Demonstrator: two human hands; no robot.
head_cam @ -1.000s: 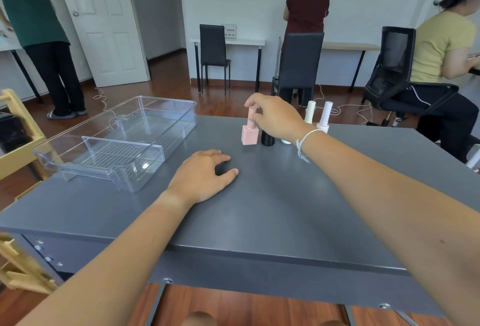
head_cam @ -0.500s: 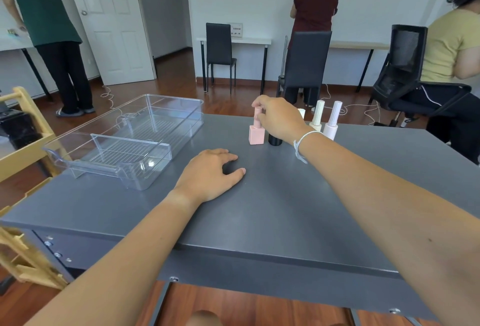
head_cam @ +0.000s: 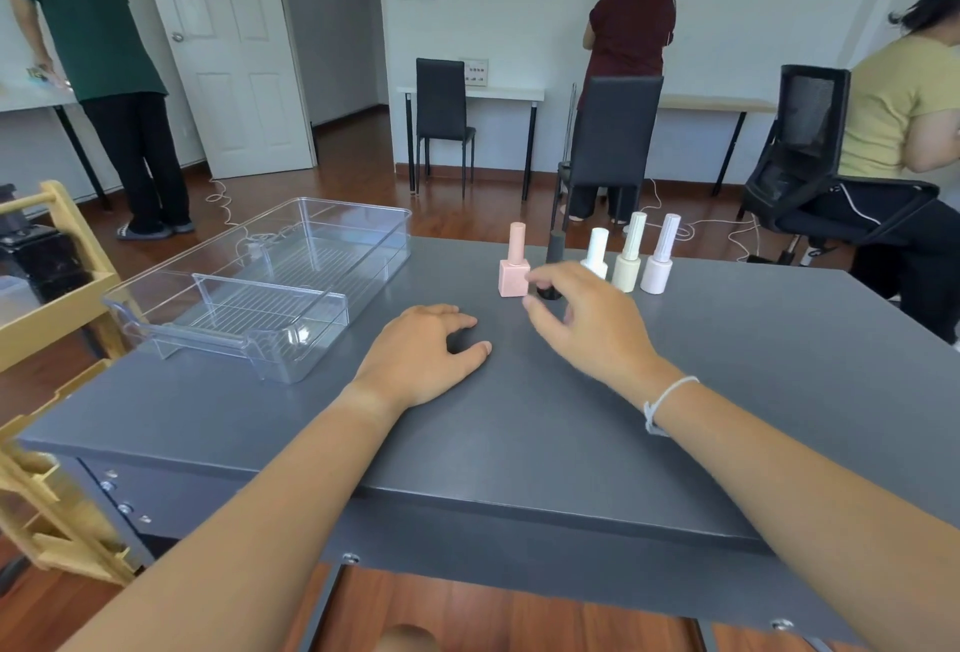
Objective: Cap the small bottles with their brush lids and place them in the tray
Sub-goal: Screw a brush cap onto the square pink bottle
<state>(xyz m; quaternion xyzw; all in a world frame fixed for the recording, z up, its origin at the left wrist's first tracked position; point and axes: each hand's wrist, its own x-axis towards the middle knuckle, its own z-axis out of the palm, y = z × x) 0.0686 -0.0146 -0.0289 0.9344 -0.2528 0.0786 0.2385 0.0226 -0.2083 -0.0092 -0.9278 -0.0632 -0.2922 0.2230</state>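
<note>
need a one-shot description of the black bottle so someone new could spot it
On the grey table, right of the clear tray, five small capped bottles stand in a row near the far edge. The black bottle is second from the left, between the pink bottle and the white bottle, just beyond the right hand. It is the only dark one; the rest are pale.

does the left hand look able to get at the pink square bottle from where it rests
Probably yes: the left hand lies flat on the grey table, with bare tabletop between it and the pink square bottle.
</note>
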